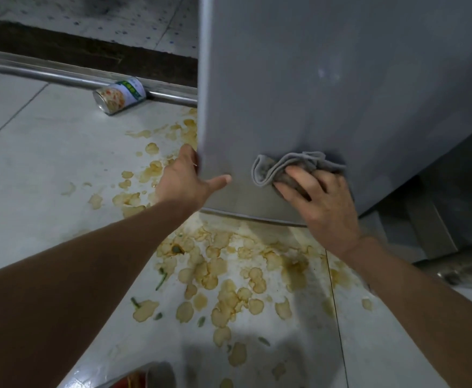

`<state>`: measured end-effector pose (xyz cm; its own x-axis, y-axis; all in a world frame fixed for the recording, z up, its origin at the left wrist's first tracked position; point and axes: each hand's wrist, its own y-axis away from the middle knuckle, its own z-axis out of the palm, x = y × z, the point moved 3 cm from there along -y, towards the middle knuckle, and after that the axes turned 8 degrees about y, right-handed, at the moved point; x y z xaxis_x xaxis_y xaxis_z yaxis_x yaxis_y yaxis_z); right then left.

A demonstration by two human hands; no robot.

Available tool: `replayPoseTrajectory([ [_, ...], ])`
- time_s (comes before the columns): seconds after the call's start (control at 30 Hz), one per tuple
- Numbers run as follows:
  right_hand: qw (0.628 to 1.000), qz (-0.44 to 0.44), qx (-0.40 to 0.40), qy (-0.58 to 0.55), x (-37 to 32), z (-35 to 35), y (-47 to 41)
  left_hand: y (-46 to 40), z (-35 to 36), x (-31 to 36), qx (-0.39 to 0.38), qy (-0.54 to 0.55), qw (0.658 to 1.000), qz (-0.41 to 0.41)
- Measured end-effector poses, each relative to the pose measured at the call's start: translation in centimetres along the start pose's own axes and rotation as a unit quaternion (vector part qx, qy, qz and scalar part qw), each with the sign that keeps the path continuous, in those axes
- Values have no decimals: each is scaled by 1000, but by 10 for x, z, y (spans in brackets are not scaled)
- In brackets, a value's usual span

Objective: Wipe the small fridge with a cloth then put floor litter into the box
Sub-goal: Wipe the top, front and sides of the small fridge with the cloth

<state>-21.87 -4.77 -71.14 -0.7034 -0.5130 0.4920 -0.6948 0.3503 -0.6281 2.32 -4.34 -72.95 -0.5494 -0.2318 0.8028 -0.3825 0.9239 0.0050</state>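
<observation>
The small grey fridge [327, 79] fills the upper right, and I look down its door. My left hand [185, 179] grips the door's lower left edge, thumb on the front face. My right hand [318, 203] presses a crumpled grey cloth [285, 166] flat against the door near its bottom edge. A tin can [120, 95] with a green and white label lies on its side on the floor at upper left. No box is in view.
Yellow-brown spill stains with green scraps [229, 275] cover the pale floor tiles below the fridge. A metal rail [61, 75] runs along a dark threshold at the back. A red-labelled can [148, 379] shows at the bottom edge. A metal pipe [464, 268] lies at right.
</observation>
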Motion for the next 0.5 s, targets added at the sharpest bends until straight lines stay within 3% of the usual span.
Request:
replayPoseTrajectory([
  [0.1,998,-31,-48,19,-16,16,20,-3,2,-1,12,-11,1000,-7],
  [0.2,957,-184,-224,22,-27,28,45,-4,1,-1,14,-27,1000,-5],
  [0.27,937,-209,-278,26,-25,23,46,-3,1,0,13,-27,1000,-7],
  [0.33,959,-152,-239,9,-14,11,35,-1,1,1,10,-22,1000,-10],
  [0.4,986,-12,-159,-37,9,-7,21,-1,1,2,8,-19,1000,-9],
  [0.5,975,202,-44,-86,44,-24,14,-1,0,3,12,-22,1000,-4],
])
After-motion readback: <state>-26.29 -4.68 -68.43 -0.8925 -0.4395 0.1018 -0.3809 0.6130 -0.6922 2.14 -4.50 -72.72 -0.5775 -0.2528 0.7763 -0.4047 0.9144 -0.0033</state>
